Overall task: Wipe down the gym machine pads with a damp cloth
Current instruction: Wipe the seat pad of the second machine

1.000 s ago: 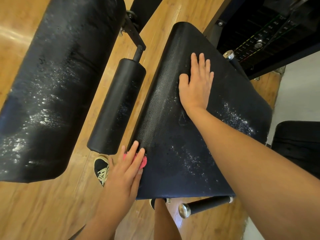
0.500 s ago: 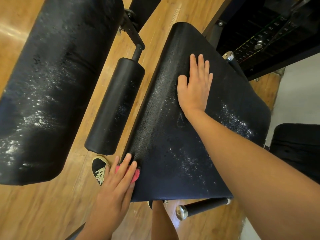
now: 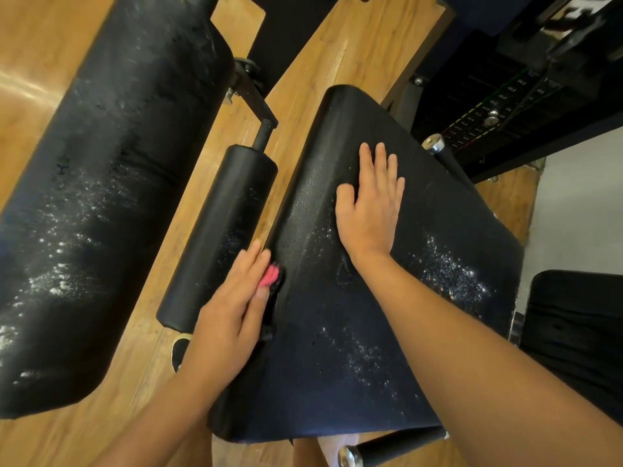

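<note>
Cloth (image 3: 271,276) wiping along the left edge of the pad (image 3: 337,348).
We are pressing the soft, limp cloth flat under the straight fingers of our left hand (image 3: 229,308); farther up, our right hand (image 3: 371,210) is lying open and flat, bracing the firm, probably wet-slick pad.

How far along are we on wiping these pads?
Nothing looks finished. The left hand presses the pink cloth against the seat pad edge; the right hand rests flat on top. White specks dot the seat pad, large pad and roller pad: all left.
</note>
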{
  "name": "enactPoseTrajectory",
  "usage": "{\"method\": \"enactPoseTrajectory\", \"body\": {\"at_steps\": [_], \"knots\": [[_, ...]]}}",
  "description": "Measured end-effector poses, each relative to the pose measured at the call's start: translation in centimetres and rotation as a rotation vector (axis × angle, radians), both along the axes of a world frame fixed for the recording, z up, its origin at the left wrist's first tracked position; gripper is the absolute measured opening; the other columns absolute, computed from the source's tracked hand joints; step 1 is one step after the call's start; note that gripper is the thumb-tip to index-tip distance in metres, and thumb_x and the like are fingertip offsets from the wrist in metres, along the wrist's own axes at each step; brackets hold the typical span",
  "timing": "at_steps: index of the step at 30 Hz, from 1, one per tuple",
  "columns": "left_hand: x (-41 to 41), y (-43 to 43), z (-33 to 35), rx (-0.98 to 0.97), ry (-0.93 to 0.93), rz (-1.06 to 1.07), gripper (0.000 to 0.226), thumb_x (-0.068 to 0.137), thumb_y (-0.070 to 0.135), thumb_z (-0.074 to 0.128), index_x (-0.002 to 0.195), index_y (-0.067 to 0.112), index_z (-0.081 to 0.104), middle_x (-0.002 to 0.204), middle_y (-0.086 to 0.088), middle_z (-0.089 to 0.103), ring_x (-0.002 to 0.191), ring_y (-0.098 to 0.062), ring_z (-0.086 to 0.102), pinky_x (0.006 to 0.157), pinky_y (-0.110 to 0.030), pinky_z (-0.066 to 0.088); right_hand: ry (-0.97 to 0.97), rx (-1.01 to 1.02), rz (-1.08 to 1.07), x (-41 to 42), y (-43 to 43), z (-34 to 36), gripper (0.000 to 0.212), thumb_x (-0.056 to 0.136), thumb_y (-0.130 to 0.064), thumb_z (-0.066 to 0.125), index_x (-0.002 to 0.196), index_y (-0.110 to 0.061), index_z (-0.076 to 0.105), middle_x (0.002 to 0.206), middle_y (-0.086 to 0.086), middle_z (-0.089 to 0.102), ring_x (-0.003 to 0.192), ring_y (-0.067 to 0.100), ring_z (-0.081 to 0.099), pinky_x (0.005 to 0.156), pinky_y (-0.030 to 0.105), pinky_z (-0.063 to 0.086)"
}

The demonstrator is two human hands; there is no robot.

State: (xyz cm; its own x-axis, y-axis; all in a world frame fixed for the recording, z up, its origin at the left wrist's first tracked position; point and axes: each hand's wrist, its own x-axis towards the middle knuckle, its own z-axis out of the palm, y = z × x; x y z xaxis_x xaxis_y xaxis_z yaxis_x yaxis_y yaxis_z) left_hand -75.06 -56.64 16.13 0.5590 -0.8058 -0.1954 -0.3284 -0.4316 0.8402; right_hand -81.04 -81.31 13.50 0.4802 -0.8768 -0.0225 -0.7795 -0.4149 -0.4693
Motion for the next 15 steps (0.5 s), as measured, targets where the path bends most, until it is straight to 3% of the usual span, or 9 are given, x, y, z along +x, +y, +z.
{"method": "enactPoseTrajectory", "body": {"at_steps": [4, 8, 10, 13, 15], "knots": [[3.3, -8.2, -0.4, -0.042, 0.024, 0.048, 0.050, 0.108, 0.037, 0.039, 0.157, 0.027, 0.039, 0.166, 0.017, 0.025, 0.152, 0.002, 0.022, 0.125, -0.035, 0.026, 0.008, -0.010, -0.002, 0.1, 0.0, -0.2, 0.071, 0.093, -0.037, 0.030, 0.163, -0.026, 0.025, 0.172, 0.000, 0.014, 0.159, 0.018, 0.001, 0.129, 0.048, 0.003], [6.3, -15.9, -0.5, -0.079, 0.010, 0.083, 0.047, 0.110, 0.034, 0.039, 0.156, 0.022, 0.043, 0.166, 0.010, 0.028, 0.152, -0.003, 0.025, 0.125, -0.036, 0.029, -0.006, 0.005, -0.002, 0.3, -0.1, -0.1, 0.070, 0.093, -0.036, 0.031, 0.162, -0.025, 0.024, 0.172, -0.001, 0.012, 0.159, 0.018, -0.001, 0.129, 0.048, 0.002], [7.4, -18.8, -0.5, -0.081, -0.012, 0.056, 0.048, 0.111, 0.034, 0.039, 0.156, 0.021, 0.041, 0.166, 0.007, 0.029, 0.152, -0.004, 0.024, 0.126, -0.030, 0.023, 0.000, 0.024, 0.008, 0.3, -0.2, 0.1, 0.070, 0.094, -0.035, 0.033, 0.163, -0.025, 0.024, 0.172, -0.001, 0.011, 0.159, 0.018, -0.002, 0.129, 0.047, 0.000], [8.5, -21.7, -0.3, -0.091, -0.041, 0.004, 0.048, 0.111, 0.032, 0.038, 0.157, 0.020, 0.039, 0.166, 0.003, 0.029, 0.152, -0.006, 0.023, 0.122, -0.020, 0.016, -0.068, 0.136, 0.034, -0.2, -0.8, 0.5, 0.068, 0.095, -0.034, 0.039, 0.162, -0.028, 0.026, 0.172, -0.006, 0.010, 0.158, 0.012, -0.005, 0.129, 0.043, -0.004], [8.9, -22.9, -0.1, -0.094, -0.049, -0.021, 0.047, 0.111, 0.033, 0.039, 0.157, 0.020, 0.039, 0.166, 0.002, 0.029, 0.153, -0.008, 0.023, 0.124, -0.024, 0.017, -0.141, 0.208, 0.029, -1.0, -1.5, 0.6, 0.065, 0.096, -0.037, 0.040, 0.160, -0.030, 0.029, 0.171, -0.009, 0.011, 0.157, 0.006, -0.003, 0.129, 0.039, -0.005]]}}
